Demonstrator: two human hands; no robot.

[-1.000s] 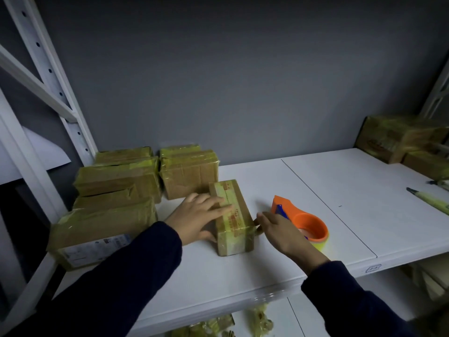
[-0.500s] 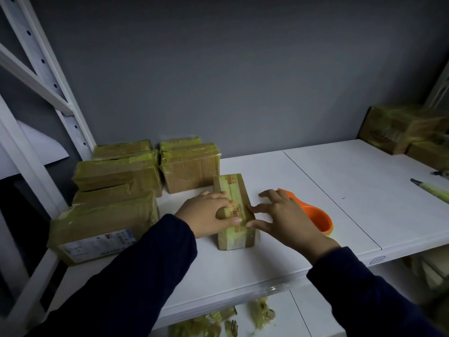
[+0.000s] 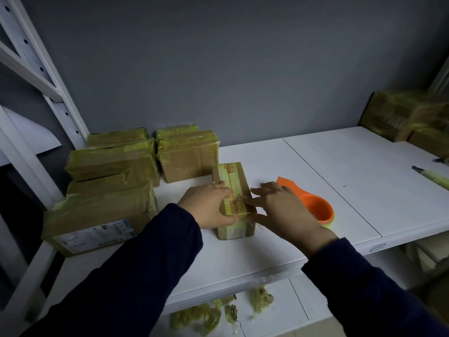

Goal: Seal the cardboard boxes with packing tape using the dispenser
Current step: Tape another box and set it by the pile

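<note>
At a white shelf point(image 3: 315, 166) set against a grey wall, a person in dark sleeves works over a small cardboard box point(image 3: 233, 190) standing near the middle of the surface. Toward nine o'clock from it, a cluster of taped boxes point(image 3: 109, 171) is stacked by the white rack upright point(image 3: 56, 93), the nearest one showing a printed label on its front. The left hand point(image 3: 209, 207) wraps the small box from its nine o'clock side, thumb on the near top edge and fingers curled over the yellowish tape running along the top. The right hand point(image 3: 284, 210) lies at the box's three o'clock side with fingers spread wide, fingertips pressing the tape at the top edge and holding nothing. Just behind that hand, at about two o'clock from the box, the orange tape dispenser point(image 3: 313, 205) rests on the shelf, partly hidden. Farther toward three o'clock lies a pen-like tool point(image 3: 432, 177), and more taped boxes point(image 3: 401, 115) sit at the far right end. Crumpled tape scraps point(image 3: 206, 317) litter the lower level at six o'clock.
</note>
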